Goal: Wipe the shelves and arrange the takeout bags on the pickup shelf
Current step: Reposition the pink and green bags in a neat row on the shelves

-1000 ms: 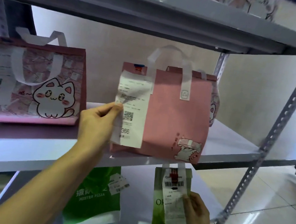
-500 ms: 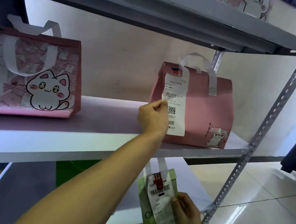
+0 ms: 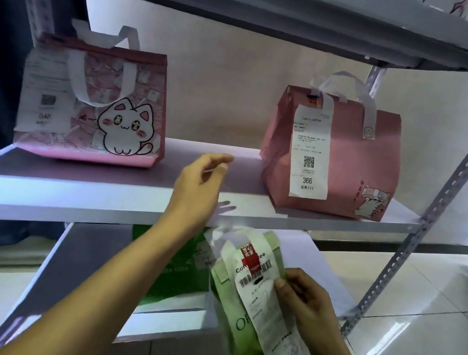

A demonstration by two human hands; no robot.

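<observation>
Below the middle shelf (image 3: 109, 201), the right hand (image 3: 306, 303) is pinching the green bag's (image 3: 240, 322) receipt (image 3: 260, 304), risking tearing it, while the left hand (image 3: 196, 190) is hovering, fingers loosely apart, empty.

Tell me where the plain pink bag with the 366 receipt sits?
The plain pink bag stands on the middle shelf, at its right end, beside the perforated metal post.
</observation>
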